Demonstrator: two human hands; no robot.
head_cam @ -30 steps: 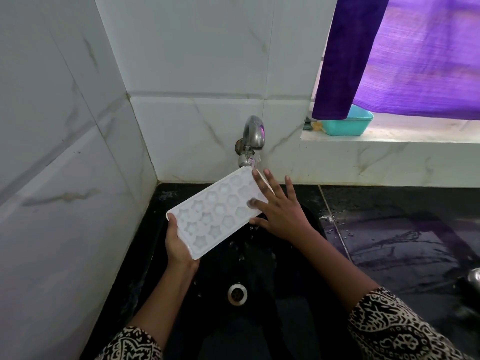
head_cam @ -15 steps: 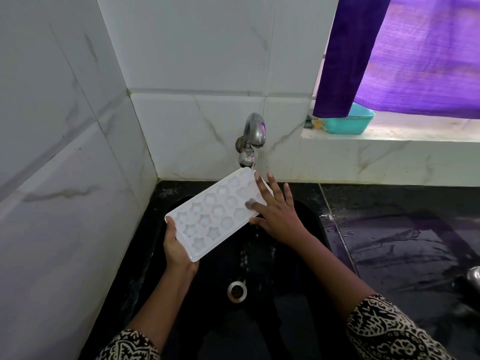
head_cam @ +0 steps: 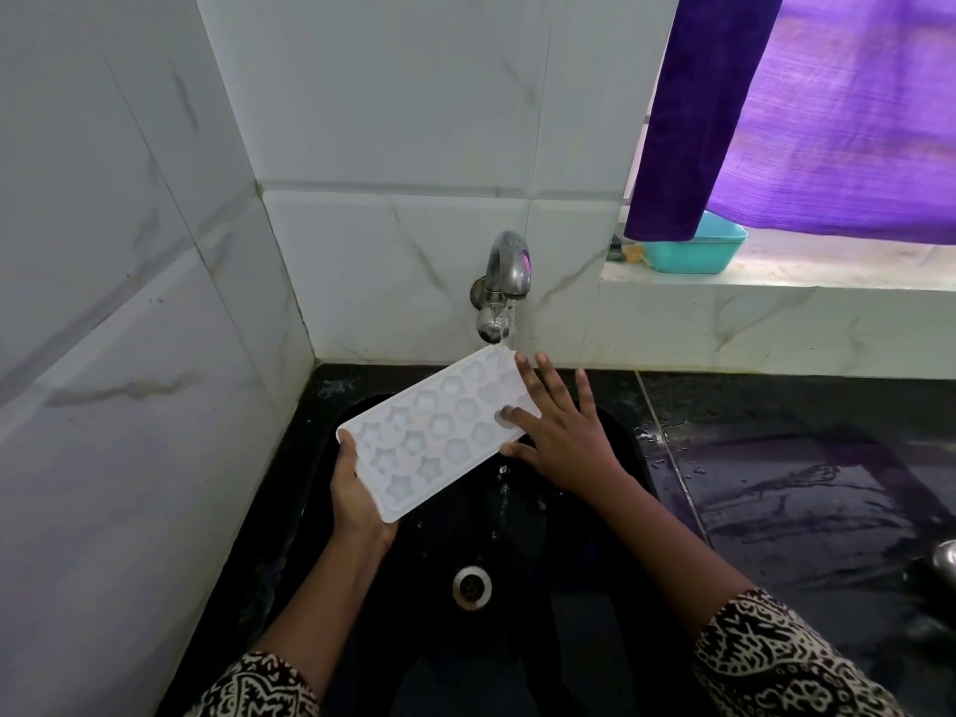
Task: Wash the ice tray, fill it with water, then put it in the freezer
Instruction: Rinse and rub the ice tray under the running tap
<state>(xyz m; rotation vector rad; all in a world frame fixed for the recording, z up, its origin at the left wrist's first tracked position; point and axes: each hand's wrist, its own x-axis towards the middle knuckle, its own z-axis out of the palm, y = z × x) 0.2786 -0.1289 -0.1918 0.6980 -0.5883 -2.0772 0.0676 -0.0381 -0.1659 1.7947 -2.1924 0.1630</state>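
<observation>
A white ice tray [head_cam: 434,437] with star and flower moulds is held tilted over the black sink [head_cam: 621,458], its far end under the steel tap [head_cam: 504,282]. A thin stream of water falls from the tap onto that end and drips off below. My left hand [head_cam: 357,496] grips the tray's near left corner from underneath. My right hand [head_cam: 561,432] lies with fingers spread over the tray's right end, fingertips resting on the moulds.
The sink drain [head_cam: 471,587] sits below the tray. White tiled walls close in on the left and behind. A wet black counter [head_cam: 802,483] runs to the right. A teal tub [head_cam: 693,251] stands on the window ledge under a purple curtain [head_cam: 807,111].
The tray and both hands have stayed almost in place under the tap. My right fingers have shifted slightly across the tray's right end.
</observation>
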